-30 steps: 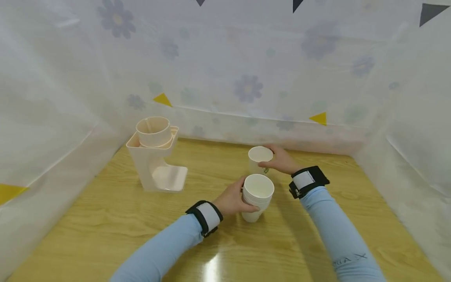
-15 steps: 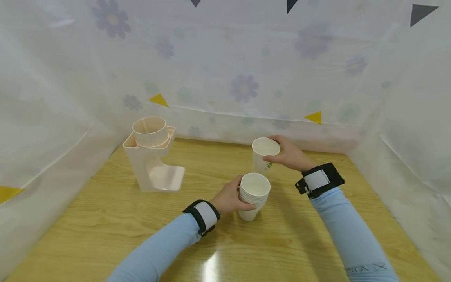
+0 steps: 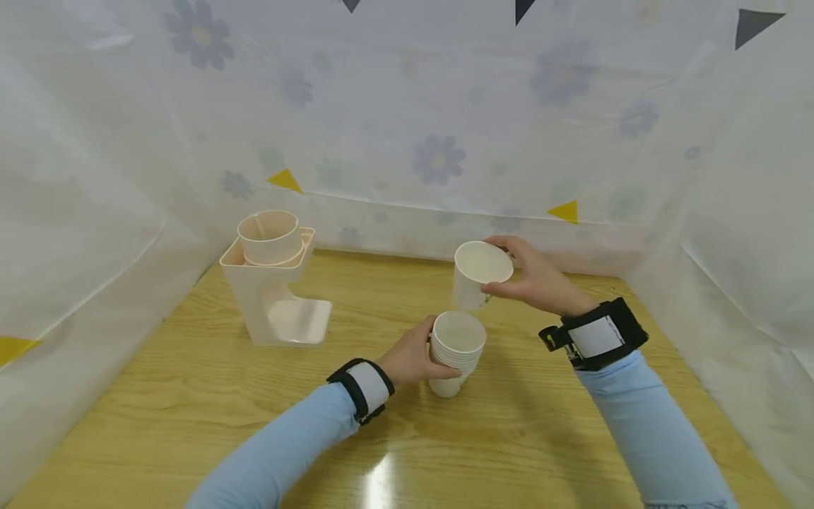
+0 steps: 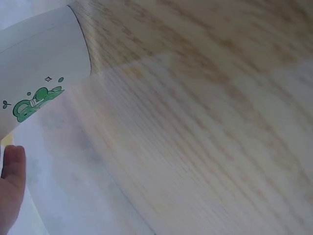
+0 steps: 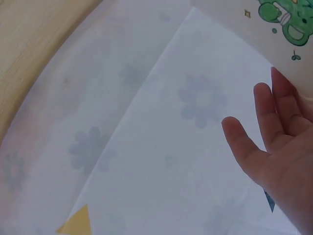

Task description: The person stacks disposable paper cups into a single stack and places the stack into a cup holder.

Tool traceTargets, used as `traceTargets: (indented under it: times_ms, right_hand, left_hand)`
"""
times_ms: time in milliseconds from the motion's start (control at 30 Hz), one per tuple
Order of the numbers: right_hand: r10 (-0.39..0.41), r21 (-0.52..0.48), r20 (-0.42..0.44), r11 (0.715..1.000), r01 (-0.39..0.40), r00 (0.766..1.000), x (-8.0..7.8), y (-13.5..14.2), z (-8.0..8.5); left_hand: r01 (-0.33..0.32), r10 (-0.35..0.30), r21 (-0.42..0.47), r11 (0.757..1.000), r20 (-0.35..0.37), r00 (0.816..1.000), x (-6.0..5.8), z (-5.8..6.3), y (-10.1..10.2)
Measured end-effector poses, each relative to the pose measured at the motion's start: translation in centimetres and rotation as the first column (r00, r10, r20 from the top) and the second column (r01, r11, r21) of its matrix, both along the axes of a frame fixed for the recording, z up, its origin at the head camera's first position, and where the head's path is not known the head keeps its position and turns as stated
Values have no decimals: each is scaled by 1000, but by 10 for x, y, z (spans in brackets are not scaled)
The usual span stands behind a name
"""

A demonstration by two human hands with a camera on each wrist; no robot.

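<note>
My left hand (image 3: 412,358) grips a stack of nested white paper cups (image 3: 453,362), thumb across the near side, standing over the table in the middle. In the left wrist view a white paper cup wall (image 4: 44,54) with a green cartoon print shows at upper left, a fingertip of the hand (image 4: 11,188) below it. Beyond the stack, my right hand (image 3: 537,278) holds a single white paper cup (image 3: 469,286) by its side, thumb in front, mouth up and slightly tilted. In the right wrist view this cup (image 5: 264,36) shows a green print; some fingers stand off it.
A pale pink cup dispenser-like stand (image 3: 254,297) with a round tube on top and a flat foot stands at the left on the wooden table (image 3: 191,410). White flower-printed sheeting (image 3: 375,127) encloses the back and sides.
My right hand has lifted the single paper cup and brought it a little right and nearer. The left hand and the stack stay nearly still; the view shifts slightly.
</note>
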State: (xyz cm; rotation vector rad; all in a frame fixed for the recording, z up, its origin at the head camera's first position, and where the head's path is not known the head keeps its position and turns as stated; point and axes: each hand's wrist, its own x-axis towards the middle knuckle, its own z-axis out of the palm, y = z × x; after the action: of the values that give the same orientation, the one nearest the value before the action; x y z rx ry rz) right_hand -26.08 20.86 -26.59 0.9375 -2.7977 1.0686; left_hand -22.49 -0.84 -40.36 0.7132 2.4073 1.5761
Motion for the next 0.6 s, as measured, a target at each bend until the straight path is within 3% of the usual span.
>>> traceTargets:
  times_ms: [167,433,600]
  right_hand:
    - [36,-2,-27,999,-36,999,10,-1,5]
    - [87,-16,-52,996,-88,995,15,-2,2]
    - [110,-11,-44,994,-110,993,20,-3,0]
  left_hand:
    - [-1,1,0,1000,16,1000,-1,-3,-2]
    - [-21,30,-102,995,94,995,0,-13,-13]
    - [-33,45,-103,994,114,992,-1,-15,-16]
